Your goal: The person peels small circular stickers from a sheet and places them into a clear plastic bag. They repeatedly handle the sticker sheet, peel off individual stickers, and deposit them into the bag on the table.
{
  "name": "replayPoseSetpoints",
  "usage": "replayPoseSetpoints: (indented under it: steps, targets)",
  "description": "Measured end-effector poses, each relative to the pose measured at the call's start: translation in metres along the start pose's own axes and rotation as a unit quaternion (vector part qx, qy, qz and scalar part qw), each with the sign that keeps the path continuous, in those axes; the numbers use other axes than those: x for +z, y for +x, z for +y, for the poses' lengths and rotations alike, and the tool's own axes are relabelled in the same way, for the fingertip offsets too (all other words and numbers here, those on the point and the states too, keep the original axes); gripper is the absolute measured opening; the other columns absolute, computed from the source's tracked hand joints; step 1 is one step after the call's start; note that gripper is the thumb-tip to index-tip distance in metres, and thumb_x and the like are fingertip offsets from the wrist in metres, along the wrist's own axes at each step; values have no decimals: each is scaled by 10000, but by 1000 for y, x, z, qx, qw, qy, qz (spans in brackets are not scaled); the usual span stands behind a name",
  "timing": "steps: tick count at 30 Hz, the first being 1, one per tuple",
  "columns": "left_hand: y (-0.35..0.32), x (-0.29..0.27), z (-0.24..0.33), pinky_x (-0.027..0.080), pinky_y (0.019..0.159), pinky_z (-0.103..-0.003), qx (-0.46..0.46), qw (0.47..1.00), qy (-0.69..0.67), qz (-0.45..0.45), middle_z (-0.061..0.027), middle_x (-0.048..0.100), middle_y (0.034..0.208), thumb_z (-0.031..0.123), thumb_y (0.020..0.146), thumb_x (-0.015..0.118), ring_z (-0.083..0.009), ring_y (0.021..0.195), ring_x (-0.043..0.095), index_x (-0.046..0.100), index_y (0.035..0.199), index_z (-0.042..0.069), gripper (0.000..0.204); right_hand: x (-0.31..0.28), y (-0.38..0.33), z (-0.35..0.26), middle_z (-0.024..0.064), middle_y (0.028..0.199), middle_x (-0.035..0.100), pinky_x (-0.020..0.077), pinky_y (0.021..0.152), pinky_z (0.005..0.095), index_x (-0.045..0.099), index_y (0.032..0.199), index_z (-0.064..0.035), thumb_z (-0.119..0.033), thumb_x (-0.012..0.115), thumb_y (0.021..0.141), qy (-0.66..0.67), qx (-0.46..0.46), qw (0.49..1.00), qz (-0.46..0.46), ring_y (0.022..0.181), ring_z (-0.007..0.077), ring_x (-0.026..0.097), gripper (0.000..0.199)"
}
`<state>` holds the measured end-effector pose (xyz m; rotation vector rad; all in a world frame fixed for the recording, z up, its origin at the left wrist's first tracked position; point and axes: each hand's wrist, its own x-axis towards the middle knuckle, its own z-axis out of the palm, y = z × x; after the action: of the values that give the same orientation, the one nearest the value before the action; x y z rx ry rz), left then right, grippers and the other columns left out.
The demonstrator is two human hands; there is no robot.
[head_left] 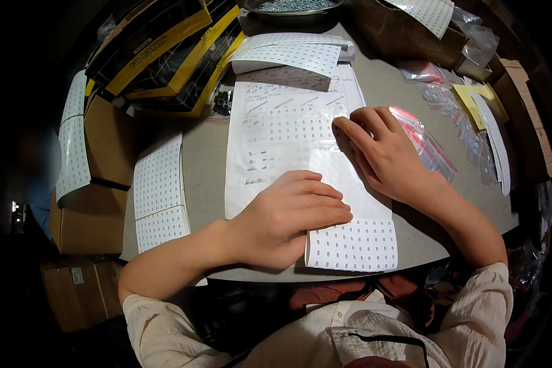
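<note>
A white sheet of small printed labels (352, 245) lies at the table's front edge, its blank middle running up under my hands. My left hand (297, 211) rests on this sheet with fingers stretched out flat to the right. My right hand (383, 153) is bent over the sheet's upper end, its index fingertip down at a row of labels. The fingers are curled together, and what they pinch, if anything, is hidden. Beneath is a larger printed paper (242, 165) with drawings and handwriting. A folded stack of label sheets (288, 52) covers its far end.
Label sheets held by a band (159, 190) lie at the left. Black and yellow boxes (165, 55) stand behind them, beside brown cartons (107, 132). Clear zip bags (426, 144) are spread on the right. A metal bowl of small pieces (294, 6) stands at the back.
</note>
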<state>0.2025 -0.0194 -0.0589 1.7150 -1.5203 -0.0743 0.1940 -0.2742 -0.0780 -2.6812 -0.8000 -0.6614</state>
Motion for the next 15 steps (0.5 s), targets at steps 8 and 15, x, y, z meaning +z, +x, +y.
replayPoseSetpoints:
  steps: [8, 15]
  targets:
    - [0, 0, 1, 462, 1065, -516, -9, 1000, -7, 1, -200, 724, 1127, -48, 565, 498, -347, 1095, 684, 708, 1181, -70, 651, 0, 0, 0, 152, 1122, 584, 482, 905, 429, 561, 1251, -17, -21, 671, 829, 0, 3, 1000, 0, 1015, 331, 553, 436]
    - [3, -3, 5, 453, 1083, -477, -43, 999, -13, -3, -197, 734, 1135, -42, 636, 528, -354, 1075, 678, 608, 1312, -99, 683, 2, 0, 4, 162, 1120, 591, 479, 914, 426, 545, 1302, 11, -13, 668, 826, 24, 12, 1000, 17, 1020, 343, 547, 492]
